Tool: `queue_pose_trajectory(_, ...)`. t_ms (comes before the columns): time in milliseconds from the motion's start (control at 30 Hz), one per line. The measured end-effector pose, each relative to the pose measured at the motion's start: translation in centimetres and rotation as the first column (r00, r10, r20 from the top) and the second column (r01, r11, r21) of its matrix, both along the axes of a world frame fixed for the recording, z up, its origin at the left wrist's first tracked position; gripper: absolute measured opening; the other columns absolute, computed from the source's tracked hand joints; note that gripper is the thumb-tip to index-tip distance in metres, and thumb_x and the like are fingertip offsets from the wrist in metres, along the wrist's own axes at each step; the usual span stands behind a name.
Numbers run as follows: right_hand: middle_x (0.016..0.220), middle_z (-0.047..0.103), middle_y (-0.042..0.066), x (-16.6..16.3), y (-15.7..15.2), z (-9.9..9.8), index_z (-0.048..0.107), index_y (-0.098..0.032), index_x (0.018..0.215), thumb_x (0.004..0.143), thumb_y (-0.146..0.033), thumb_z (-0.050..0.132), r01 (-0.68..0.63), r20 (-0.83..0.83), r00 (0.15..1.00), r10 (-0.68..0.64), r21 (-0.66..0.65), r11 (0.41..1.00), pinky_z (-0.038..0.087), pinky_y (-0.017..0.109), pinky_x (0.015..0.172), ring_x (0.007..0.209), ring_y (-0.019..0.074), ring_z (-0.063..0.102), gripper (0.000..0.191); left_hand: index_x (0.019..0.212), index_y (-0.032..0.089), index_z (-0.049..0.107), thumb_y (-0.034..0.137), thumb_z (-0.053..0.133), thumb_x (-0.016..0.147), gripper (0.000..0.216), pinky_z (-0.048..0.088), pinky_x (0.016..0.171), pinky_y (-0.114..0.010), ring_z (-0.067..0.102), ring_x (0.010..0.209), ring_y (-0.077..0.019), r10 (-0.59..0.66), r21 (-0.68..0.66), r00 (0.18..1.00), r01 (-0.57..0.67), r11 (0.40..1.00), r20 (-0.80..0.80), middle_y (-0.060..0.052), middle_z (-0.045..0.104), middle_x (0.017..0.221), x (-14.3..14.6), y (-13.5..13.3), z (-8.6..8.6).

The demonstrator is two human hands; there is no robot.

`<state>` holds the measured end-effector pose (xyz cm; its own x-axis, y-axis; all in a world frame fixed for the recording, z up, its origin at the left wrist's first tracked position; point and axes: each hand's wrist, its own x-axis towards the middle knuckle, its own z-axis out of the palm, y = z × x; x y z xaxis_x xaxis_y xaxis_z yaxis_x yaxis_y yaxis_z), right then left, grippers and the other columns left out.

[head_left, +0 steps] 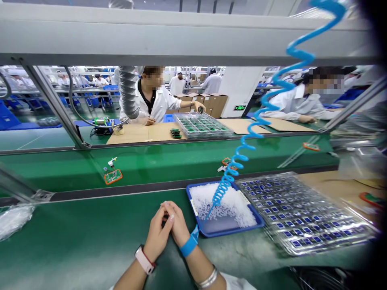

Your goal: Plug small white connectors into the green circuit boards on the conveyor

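Note:
My left hand [157,233] and my right hand [178,225] are pressed together over the green bench top [75,241], fingers closed round a small dark part that I cannot make out. The left wrist bears a watch with a pale strap. On the right wrist sit a blue strap [190,243] and a silver bangle. From the strap a blue coiled cord [242,149] climbs up and to the right. Just right of my hands lies a blue tray [211,230] of small white parts.
A clear blister tray [302,213] of blue components lies at the right. Small circuit boards [113,176] ride on the green conveyor belt. Across it, two people in white coats work at cardboard-topped benches, one beside a tray of boards [201,125]. A clear bag [13,219] lies far left.

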<state>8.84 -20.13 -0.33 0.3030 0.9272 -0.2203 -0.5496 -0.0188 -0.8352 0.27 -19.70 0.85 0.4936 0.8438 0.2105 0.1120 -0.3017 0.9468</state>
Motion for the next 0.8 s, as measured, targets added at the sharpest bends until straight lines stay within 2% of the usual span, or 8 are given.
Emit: queue_pose_trajectory(800,0.064,0.049,-0.003,0.09,0.09,-0.47,0.057,-0.017,0.073,0.065,-0.055,0.069,-0.009,0.023,1.000,0.009,-0.005,1.000,0.040,0.024,0.059,0.062,0.0109,0.049,0.041,0.114,0.014,0.056,0.038,0.044,0.091,0.035,0.046,0.076,-0.029,0.059,0.084,-0.0180,-0.003,0.006,1.000,0.003,1.000,-0.005,-0.010,0.063,0.104,0.03,0.14,0.17)
